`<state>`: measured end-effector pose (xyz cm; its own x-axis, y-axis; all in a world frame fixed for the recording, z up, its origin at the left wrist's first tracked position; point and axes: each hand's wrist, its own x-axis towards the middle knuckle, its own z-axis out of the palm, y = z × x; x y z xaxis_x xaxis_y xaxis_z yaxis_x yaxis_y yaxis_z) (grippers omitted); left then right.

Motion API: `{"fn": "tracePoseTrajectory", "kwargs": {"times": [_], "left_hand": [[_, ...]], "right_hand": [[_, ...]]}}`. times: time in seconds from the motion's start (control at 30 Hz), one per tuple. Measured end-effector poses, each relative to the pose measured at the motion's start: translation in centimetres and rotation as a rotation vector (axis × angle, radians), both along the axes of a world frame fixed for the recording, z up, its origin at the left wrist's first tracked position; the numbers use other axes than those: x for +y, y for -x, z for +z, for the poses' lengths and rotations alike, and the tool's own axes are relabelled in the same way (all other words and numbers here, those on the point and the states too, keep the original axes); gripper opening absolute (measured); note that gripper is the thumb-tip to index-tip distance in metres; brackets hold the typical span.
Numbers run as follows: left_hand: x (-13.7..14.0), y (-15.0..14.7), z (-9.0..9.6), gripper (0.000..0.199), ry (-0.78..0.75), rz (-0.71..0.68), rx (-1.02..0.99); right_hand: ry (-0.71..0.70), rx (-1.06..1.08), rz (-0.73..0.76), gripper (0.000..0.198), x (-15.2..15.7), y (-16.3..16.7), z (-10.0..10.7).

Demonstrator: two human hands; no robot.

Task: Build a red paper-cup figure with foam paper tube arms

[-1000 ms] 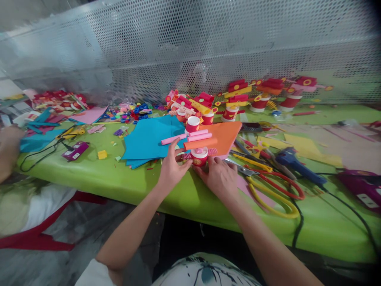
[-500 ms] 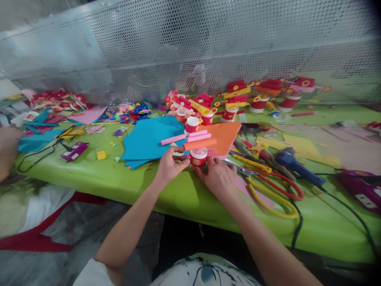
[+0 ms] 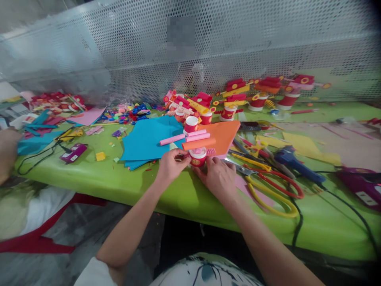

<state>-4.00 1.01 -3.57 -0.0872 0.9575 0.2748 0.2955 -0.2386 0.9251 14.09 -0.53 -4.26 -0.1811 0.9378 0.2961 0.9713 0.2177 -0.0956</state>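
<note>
Near the table's front edge, a small red and white paper cup stands between my hands. My right hand grips its right side, thumb low on the front. At the cup's left side, my left hand pinches a coiled paper strip that its fingers mostly hide. A second pink paper coil sticks out on the cup's right. Just behind lie an orange paper roll and several pink paper rolls, partly over the cup in my view. Another red and white cup stands behind them.
Blue paper sheets and orange paper lie behind the cup. To the right are scissors and a blue glue gun with a cable. Finished-looking cup models line the back. A co-worker's hand shows at far left.
My left fingers have closed in around the coil at the cup's left, which now shows less. My right hand stays on the cup. The view has shifted slightly.
</note>
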Motion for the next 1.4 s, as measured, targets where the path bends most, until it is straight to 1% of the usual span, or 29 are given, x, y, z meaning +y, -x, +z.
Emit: {"fn": "tracePoseTrajectory", "kwargs": {"times": [0.07, 0.17, 0.2, 0.4, 0.57, 0.8, 1.0, 1.27, 1.4], "left_hand": [[0.0, -0.1, -0.2, 0.016, -0.006, 0.004, -0.002], [-0.2, -0.1, -0.5, 0.03, -0.033, 0.013, -0.029], [-0.2, -0.1, -0.6, 0.03, -0.045, 0.014, -0.038], [-0.1, 0.0, -1.1, 0.014, -0.072, -0.013, -0.036], [-0.3, 0.0, -1.3, 0.013, -0.149, 0.031, -0.029], [-1.6, -0.2, -0.9, 0.018, -0.182, 0.01, -0.001], [-1.4, -0.3, -0.8, 0.013, -0.189, 0.043, -0.02], [-1.2, -0.5, -1.3, 0.006, -0.261, 0.046, -0.022], [-1.2, -0.6, -1.6, 0.008, -0.175, 0.036, -0.087]], "right_hand": [[0.0, 0.003, 0.002, 0.043, 0.0, 0.0, 0.0], [0.003, 0.004, 0.005, 0.045, 0.0, 0.0, 0.0], [0.003, 0.005, 0.004, 0.045, 0.0, 0.0, 0.0], [-0.003, 0.005, 0.006, 0.041, -0.1, -0.1, -0.1], [-0.01, 0.007, 0.005, 0.04, 0.0, -0.1, -0.3], [-0.018, 0.006, 0.011, 0.043, 0.0, -0.1, -0.3], [-0.027, -0.003, 0.012, 0.042, 0.0, -0.1, -0.3], [-0.032, -0.003, 0.019, 0.04, -0.1, -0.1, -0.3], [-0.043, 0.001, 0.022, 0.04, -0.1, -0.1, -0.4]]}}
